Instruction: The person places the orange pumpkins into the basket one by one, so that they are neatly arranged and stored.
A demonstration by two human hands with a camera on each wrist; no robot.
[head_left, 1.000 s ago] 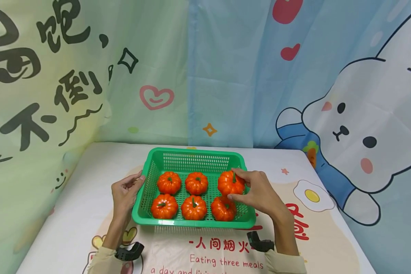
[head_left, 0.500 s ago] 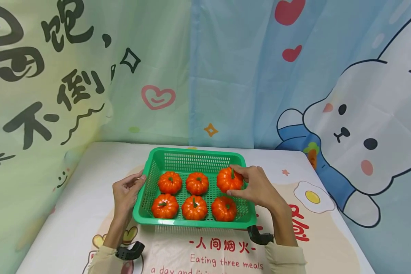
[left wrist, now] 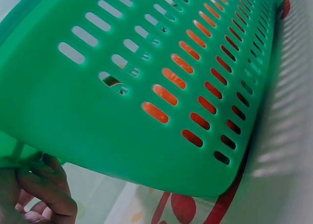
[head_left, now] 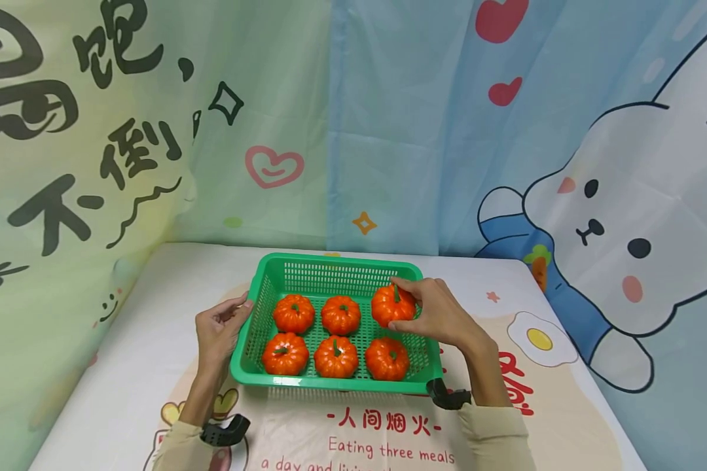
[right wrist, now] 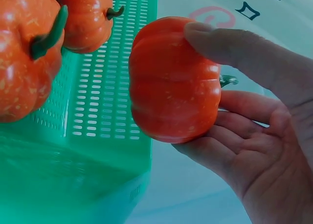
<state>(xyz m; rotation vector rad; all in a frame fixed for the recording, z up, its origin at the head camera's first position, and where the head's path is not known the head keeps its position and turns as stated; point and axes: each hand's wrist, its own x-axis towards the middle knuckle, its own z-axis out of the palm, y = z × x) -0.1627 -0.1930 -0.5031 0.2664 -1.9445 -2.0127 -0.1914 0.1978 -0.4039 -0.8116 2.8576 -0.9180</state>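
Note:
A small orange pumpkin (head_left: 391, 306) with a green stem is pinched between the thumb and fingers of my right hand (head_left: 444, 313), above the right back part of a green plastic basket (head_left: 337, 383). In the right wrist view the held pumpkin (right wrist: 173, 82) is apart from the basket floor. Several similar pumpkins sit inside: three in the front row, among them a pumpkin (head_left: 336, 357) in the middle, and two behind, with one pumpkin (head_left: 293, 314) at back left. My left hand (head_left: 217, 332) grips the basket's left rim; in the left wrist view its curled fingers (left wrist: 51, 194) touch the rim's underside.
The basket stands on a table with a printed white cloth (head_left: 171, 288). A printed fabric curtain (head_left: 383, 131) hangs behind and along the sides. Dark wrist mounts (head_left: 226, 432) sit on both wrists.
My right hand has moved slightly back and left with the pumpkin, uncovering more of the front right pumpkin. The left hand keeps its hold on the rim.

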